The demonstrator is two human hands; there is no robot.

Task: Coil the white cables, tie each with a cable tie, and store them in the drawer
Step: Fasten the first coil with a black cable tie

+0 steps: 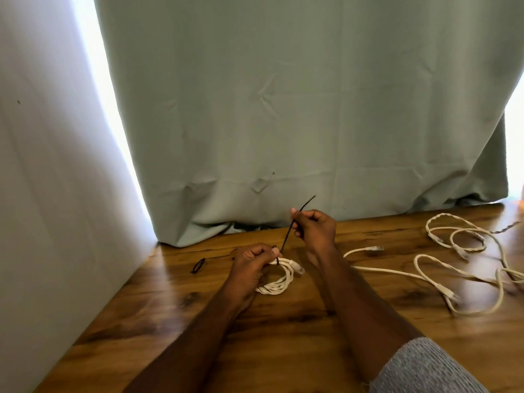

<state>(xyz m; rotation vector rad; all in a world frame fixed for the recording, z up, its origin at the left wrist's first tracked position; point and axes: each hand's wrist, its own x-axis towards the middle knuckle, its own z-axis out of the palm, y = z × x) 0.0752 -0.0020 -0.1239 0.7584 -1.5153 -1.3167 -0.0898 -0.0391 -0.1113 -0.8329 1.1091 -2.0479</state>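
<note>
Head view | left hand (249, 263) grip pinching coiled white cable (279, 280) | right hand (313, 226) grip pinching black cable tie (295, 219) | loose cables (459, 268) right on desk (283, 330)

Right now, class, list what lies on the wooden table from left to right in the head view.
Small black tie → left hand gripping the coiled white cable → right hand pulling the black cable tie → loose white cables.

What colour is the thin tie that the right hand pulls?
Black; the thin cable tie shows best in the head view.
</note>
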